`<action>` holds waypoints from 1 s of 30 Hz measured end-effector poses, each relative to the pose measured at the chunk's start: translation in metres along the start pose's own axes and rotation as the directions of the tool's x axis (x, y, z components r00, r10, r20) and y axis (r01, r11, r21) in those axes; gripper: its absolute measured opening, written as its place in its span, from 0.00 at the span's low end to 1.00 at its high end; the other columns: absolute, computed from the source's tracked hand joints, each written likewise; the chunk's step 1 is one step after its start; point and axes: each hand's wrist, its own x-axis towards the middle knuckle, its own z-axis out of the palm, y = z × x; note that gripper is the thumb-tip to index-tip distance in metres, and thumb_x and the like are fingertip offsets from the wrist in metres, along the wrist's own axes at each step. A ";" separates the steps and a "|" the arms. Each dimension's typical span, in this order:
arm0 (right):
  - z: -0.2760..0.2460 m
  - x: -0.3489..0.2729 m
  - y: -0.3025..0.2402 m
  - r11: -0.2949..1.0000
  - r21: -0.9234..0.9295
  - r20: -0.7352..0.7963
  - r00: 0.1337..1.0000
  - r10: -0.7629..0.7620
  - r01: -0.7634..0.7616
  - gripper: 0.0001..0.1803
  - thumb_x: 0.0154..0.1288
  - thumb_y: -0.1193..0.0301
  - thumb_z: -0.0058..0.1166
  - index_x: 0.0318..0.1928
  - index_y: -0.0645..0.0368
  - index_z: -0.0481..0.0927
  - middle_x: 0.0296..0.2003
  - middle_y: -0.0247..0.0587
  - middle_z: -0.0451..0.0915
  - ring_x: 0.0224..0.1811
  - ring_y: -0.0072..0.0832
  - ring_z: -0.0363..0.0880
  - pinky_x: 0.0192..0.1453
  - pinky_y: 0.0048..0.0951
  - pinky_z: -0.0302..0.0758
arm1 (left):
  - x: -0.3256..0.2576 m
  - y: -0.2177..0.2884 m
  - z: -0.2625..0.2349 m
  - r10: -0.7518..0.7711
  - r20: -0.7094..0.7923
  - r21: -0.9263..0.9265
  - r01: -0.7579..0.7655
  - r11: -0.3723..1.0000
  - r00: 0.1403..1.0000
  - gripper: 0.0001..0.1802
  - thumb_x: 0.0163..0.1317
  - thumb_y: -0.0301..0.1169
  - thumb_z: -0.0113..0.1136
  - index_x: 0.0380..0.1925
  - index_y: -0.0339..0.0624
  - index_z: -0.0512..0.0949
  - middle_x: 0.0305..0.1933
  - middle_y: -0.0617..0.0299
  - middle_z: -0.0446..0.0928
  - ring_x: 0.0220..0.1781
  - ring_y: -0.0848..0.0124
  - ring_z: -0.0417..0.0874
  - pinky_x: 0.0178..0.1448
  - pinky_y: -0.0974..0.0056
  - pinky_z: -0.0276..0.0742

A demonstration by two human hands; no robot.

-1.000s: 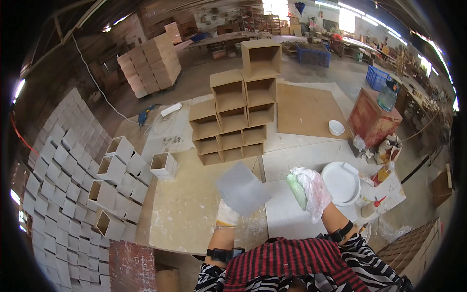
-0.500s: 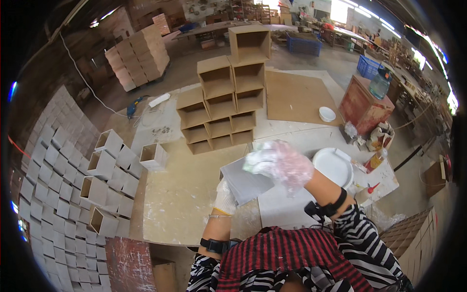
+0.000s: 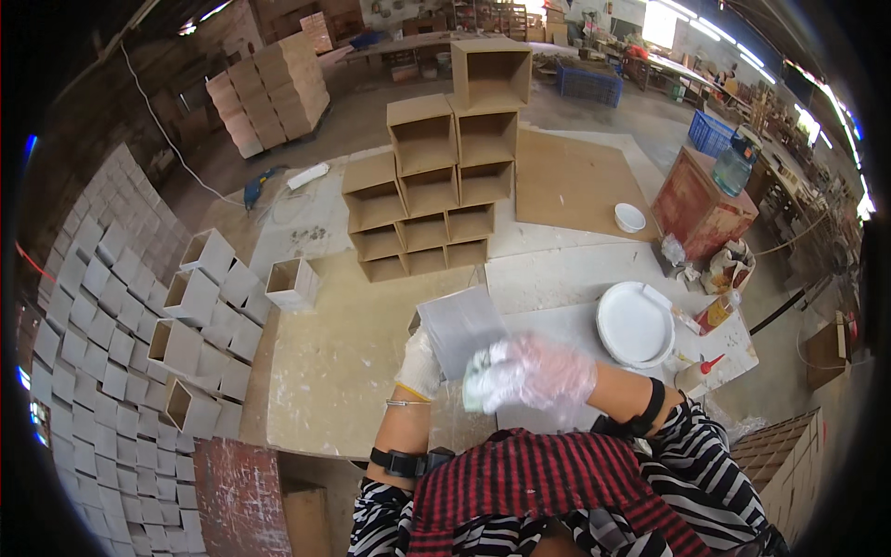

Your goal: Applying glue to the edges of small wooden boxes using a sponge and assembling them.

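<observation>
A small whitish-grey painted box (image 3: 457,317) is tilted over the table in front of me. My left hand (image 3: 419,365), in a white knit glove, grips it from the left, with some fingers hidden behind it. My right hand (image 3: 546,369) wears a clear plastic glove smeared with white. Its fingers close round a pale green, paint-covered pad (image 3: 477,394), at the box's lower right edge. To the right of that hand stands a round white tub (image 3: 639,363) of white paint, with a white piece across its rim. Behind the box rise stacked bare brown boxes (image 3: 425,186).
Painted boxes (image 3: 190,292) crowd the left side, and a single one (image 3: 293,284) stands on the table's left part. At right are a red-tipped squeeze bottle (image 3: 694,373), a yellow-red bottle (image 3: 716,312), a white bowl (image 3: 629,218) and a water jug (image 3: 733,171) on a red cabinet.
My right hand has moved down toward me, from the box's upper part to its lower right edge. The box has shifted slightly up and left in view, uncovering more of its face.
</observation>
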 end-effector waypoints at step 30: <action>-0.066 -0.021 0.061 0.794 -0.061 -0.491 0.711 0.504 -0.605 0.21 0.58 0.69 0.52 0.53 0.58 0.75 0.51 0.47 0.76 0.54 0.37 0.74 0.62 0.32 0.67 | -0.049 0.011 0.042 -0.055 0.002 0.440 0.049 0.897 0.998 0.27 0.60 0.28 0.60 0.60 0.37 0.66 0.58 0.58 0.72 0.61 0.68 0.71 0.62 0.63 0.68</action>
